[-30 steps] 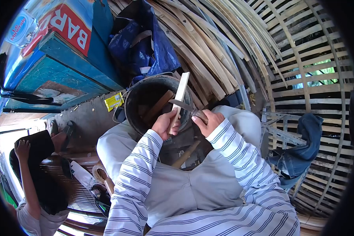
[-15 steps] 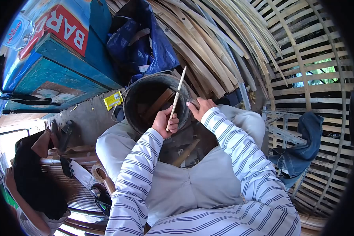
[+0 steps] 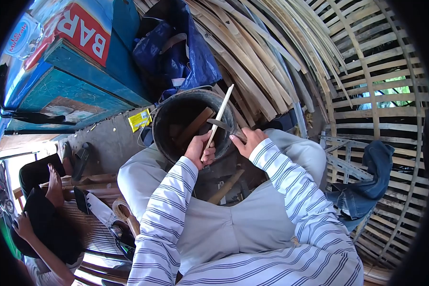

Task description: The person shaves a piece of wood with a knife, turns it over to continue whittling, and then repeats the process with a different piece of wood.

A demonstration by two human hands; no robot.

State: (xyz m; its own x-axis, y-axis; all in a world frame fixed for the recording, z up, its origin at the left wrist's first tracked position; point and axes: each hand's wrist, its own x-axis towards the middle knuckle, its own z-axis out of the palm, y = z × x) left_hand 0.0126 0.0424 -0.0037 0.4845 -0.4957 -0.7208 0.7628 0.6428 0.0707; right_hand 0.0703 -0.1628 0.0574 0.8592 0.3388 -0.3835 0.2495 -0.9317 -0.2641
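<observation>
A thin pale wooden strip (image 3: 223, 107) slants up and away over the bucket, its lower end wrapped in the fingers of my left hand (image 3: 199, 150). My right hand (image 3: 250, 140) is closed round the handle of a knife (image 3: 222, 125). The knife's dark curved blade lies across the strip, a little above my left hand. Beneath both hands stands a dark round bucket (image 3: 158, 125) between my knees, with brown wood pieces (image 3: 193, 127) inside it.
Many long wooden strips (image 3: 252, 62) lie beyond the bucket. A blue bag (image 3: 195, 66) and a blue-green cabinet (image 3: 81, 90) stand at the left. Jeans (image 3: 367, 181) hang at the right, near the slatted bamboo wall (image 3: 395, 124). Another person (image 3: 47, 233) is at the lower left.
The knife blade has moved down along the strip toward my left hand, and the strip leans slightly more to the right. The person at the lower left has shifted an arm.
</observation>
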